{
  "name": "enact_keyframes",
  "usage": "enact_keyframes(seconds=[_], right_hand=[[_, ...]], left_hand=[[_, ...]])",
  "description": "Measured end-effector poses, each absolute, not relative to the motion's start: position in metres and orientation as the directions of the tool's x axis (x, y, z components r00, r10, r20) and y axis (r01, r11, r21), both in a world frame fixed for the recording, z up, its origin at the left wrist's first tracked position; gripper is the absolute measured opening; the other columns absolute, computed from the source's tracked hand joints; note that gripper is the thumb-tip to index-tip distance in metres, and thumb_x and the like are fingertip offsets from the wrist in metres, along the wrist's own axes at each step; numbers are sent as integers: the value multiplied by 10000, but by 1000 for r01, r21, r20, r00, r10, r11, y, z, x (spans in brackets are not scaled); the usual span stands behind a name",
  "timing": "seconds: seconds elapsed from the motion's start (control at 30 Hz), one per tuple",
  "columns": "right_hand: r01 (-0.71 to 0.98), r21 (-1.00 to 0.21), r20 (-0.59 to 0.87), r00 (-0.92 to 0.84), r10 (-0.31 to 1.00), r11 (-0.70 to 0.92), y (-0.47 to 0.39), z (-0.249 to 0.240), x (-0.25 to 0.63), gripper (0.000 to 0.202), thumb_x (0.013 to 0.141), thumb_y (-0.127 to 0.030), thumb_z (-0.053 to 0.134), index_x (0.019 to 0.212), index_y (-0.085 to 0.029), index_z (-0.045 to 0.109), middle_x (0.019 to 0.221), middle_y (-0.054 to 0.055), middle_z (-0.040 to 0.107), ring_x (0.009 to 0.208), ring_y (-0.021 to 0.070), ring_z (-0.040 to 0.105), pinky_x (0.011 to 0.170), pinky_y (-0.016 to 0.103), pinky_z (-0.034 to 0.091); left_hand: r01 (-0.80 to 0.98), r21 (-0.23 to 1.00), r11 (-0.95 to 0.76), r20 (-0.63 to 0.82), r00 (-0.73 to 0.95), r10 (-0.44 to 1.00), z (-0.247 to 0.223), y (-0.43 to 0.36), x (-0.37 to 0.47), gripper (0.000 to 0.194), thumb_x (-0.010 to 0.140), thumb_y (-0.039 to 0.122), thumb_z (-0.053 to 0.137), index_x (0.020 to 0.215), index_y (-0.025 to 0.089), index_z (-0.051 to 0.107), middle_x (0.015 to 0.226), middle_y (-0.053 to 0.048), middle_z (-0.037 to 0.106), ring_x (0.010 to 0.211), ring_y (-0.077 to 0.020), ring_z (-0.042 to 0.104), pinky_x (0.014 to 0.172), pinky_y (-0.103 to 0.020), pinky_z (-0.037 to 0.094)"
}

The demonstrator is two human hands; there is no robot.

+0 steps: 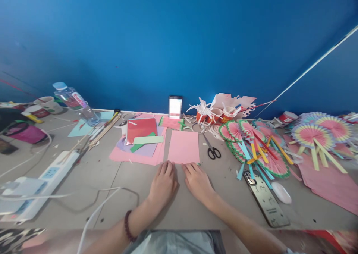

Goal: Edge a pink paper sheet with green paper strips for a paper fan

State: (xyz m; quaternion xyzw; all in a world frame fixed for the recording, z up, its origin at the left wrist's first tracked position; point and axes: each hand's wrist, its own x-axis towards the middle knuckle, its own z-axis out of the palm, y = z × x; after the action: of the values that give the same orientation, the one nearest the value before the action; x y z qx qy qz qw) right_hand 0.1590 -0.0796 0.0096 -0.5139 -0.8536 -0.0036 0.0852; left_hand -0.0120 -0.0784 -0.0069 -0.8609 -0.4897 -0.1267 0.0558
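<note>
A square pink sheet lies flat on the grey table in front of me. My left hand rests at its near left corner, fingers together and pointing forward. At the near right corner lies my right hand, its fingers stretched onto the edge. A bit of green shows beside the right fingertips. Neither hand visibly grips anything. Black-handled scissors lie right of the sheet. To the left are stacked pink and purple papers with a red packet and green strips on top.
A phone stands against the blue wall. Paper fans, a patterned phone and a white mouse are right. A bottle, wooden sticks and a power strip are left. Paper cups stand behind.
</note>
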Motion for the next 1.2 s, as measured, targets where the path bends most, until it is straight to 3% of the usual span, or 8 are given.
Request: enact_keyframes(seconds=[0.17,0.33,0.47,0.6,0.8,0.9,1.0,1.2], right_hand=[[877,-93,144,-456,878,471,-80,7,159,448,804,-89,511,1252,-107,499,1082,108,598,1023,239,509,896,369,445],[869,-142,165,-451,877,474,-79,5,162,462,790,-74,502,1251,-107,501,1082,111,604,1032,238,517,904,377,453],[813,-370,258,-375,891,449,-71,2,174,401,795,-49,448,1165,-154,562,1066,88,621,1025,197,547,901,340,466],[650,-653,330,-217,918,389,-57,-1,188,297,804,-71,414,986,-182,621,967,67,650,909,169,608,828,326,508],[352,-908,239,-9,971,226,-43,-12,199,179,805,-225,471,936,-188,588,930,72,607,824,160,624,695,295,572],[299,-936,206,27,978,189,-40,-17,204,182,778,-224,463,913,-192,580,899,58,595,809,157,624,658,290,579],[374,-901,247,29,969,219,-39,-15,209,200,757,-180,441,893,-184,588,875,60,591,785,158,618,632,279,563],[622,-721,337,-71,939,306,-41,2,215,203,751,-118,441,828,-187,616,824,46,614,738,157,585,644,273,497]], left_hand=[[865,99,-493,324,440,838,-10,-79,-15,448,786,118,372,1226,95,453,1236,-160,536,1171,-274,487,958,-429,428],[841,94,-532,302,485,820,-3,-74,-17,383,784,84,402,1159,75,485,1178,-154,546,1122,-271,494,953,-440,421],[814,168,-556,248,511,823,5,-63,-25,375,764,41,410,1120,99,512,1126,-131,549,1076,-259,493,922,-434,436],[771,253,-585,140,569,810,16,-44,-37,396,763,3,377,1080,159,556,1037,-87,578,965,-218,545,840,-389,471],[689,412,-596,167,586,793,26,-19,-45,253,835,85,438,982,193,613,931,-55,629,906,-195,573,787,-339,470],[634,487,-600,218,578,787,19,-11,-47,180,862,140,464,932,195,620,900,-47,635,887,-186,571,783,-329,466],[580,536,-614,265,575,774,11,-6,-49,145,886,186,476,909,194,619,880,-38,634,870,-169,565,781,-312,462],[592,406,-696,348,605,717,1,-6,-52,191,918,233,448,910,199,636,866,-44,616,840,-157,548,748,-294,451]])
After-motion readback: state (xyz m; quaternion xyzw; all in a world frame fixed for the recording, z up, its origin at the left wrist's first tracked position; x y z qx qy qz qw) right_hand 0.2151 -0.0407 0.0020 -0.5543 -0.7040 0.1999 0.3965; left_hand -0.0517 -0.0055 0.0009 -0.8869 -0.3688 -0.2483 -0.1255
